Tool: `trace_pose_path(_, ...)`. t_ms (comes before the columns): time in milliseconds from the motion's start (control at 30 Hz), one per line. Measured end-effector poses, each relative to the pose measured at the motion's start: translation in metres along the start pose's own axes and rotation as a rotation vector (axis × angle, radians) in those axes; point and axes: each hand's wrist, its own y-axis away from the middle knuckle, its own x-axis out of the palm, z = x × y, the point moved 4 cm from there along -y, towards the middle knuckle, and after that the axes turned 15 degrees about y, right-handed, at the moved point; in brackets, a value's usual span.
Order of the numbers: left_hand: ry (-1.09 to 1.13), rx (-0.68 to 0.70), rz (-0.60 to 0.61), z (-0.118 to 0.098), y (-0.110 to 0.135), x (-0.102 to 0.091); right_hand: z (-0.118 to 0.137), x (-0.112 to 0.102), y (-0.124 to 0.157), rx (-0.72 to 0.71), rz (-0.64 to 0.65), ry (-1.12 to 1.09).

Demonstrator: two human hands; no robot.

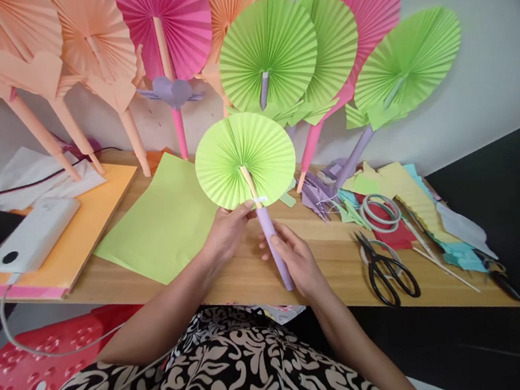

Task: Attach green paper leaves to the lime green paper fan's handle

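One held fan [249,180], handle [274,248] downward (aslant)

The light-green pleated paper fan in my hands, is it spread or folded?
Spread: the fan forms a round disc, its pleats radiating outward, with its purple tubular handle in your right hand.

A papercraft workspace: finished pleated paper fans [265,42] lean on a plain wall [494,39] behind a wooden table [331,269] bearing scissors [375,264], tape rolls [383,229] and paper scraps [318,194].
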Motion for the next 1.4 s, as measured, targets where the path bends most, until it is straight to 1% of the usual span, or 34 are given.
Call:
trace_pose_path(100, 0.010, -0.036, -0.004, 0.001, 0.001, 0.002, -0.007, 0.004, 0.009, 0.027, 0.021, -0.050)
trace_pose_path(233, 0.016, -0.064, -0.026, 0.004, 0.002, -0.001, -0.016, 0.008, 0.010, 0.043, 0.003, -0.075)
trace_pose_path(433, -0.025, -0.103, 0.033, 0.009, 0.000, -0.006, -0.027, 0.009, 0.004, 0.015, -0.036, -0.127)
trace_pose_path(800, -0.040, -0.128, 0.025, 0.011, 0.000, -0.005, -0.028, 0.009, 0.005, -0.028, -0.038, -0.105)
trace_pose_path(1133, -0.064, -0.169, 0.048, 0.013, 0.000, -0.009, -0.025, 0.009, 0.007, -0.026, -0.027, -0.146)
trace_pose_path(1300, -0.051, -0.172, 0.055, 0.014, -0.001, -0.009, -0.025, 0.010, 0.007, -0.037, -0.025, -0.182)
trace_pose_path(1400, -0.027, -0.156, 0.063, 0.013, -0.001, -0.010, -0.024, 0.007, 0.008, -0.033, -0.020, -0.175)
